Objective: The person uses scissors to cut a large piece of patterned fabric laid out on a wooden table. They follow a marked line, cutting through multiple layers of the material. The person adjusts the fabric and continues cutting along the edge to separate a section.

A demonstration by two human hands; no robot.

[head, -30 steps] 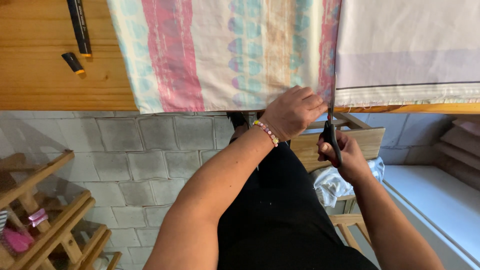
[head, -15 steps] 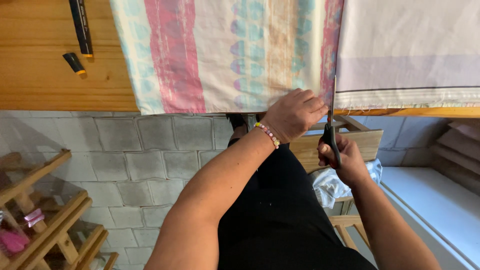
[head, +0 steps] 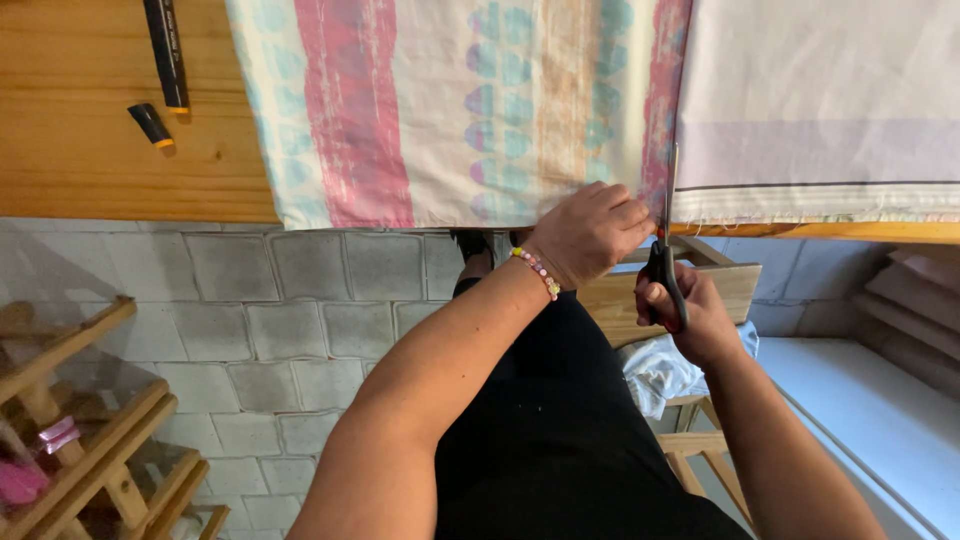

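- Printed fabric [head: 450,110], pastel stripes in pink, turquoise and tan, lies flat on the wooden table [head: 90,150]; its near edge hangs just over the table's near edge.
- Left hand [head: 590,232] is pressed down on the fabric's near edge, fingers curled and flat on the cloth, just left of the cut line. Bead bracelet [head: 537,272] on that wrist.
- Right hand [head: 690,315] is closed around the dark handles of the scissors [head: 665,250]; the blades point away along the pink stripe, into the fabric edge. How far the blades are parted cannot be told.
- To the right of the scissors lies a paler piece [head: 820,110], white and lilac with a frayed near edge.
- Handling judgement: the cloth looks thin, light and limp, not fragile and not slippery on wood, but it will bunch or drift under the blades. Best held flat close beside the cut, as the left hand does, keeping it taut.
- Black marker [head: 165,50] and a loose cap [head: 150,124] lie at the far left of the table, well apart from the hands.
- Wooden rack [head: 70,400] stands on the tiled floor at near left.
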